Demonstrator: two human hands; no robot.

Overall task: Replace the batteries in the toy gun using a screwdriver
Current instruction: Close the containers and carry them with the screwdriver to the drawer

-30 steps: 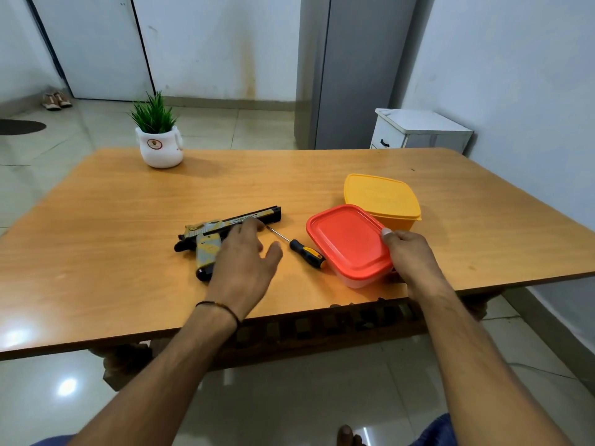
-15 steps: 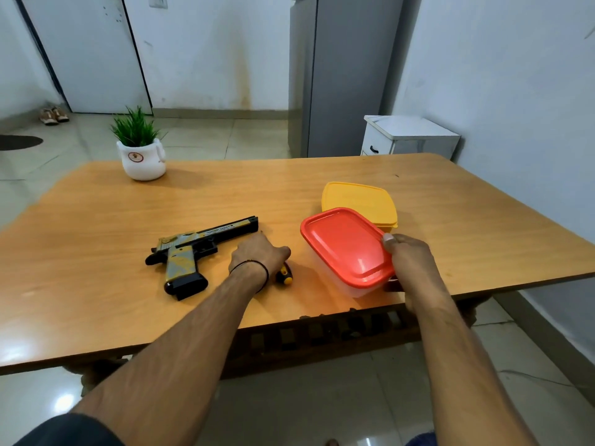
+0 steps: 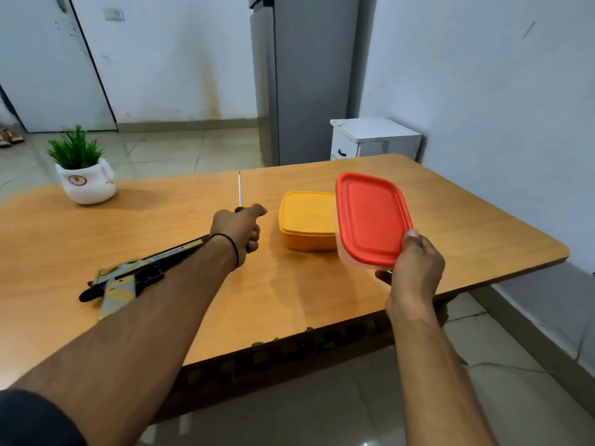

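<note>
The left hand (image 3: 238, 228) is gripping the screwdriver (image 3: 239, 192) upright; the right hand (image 3: 413, 268) is holding the red-lidded box (image 3: 370, 217) tilted. The toy gun (image 3: 135, 273) is lying on the table (image 3: 322, 294); setting the box down first is freeing a hand to steady it

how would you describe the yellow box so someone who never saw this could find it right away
Start at the wooden table, on the half away from the potted plant. The yellow box sits flat there, between the two hands. Unlike the red-lidded container held tilted in the right hand, it is yellow all over and nobody is touching it.
</note>
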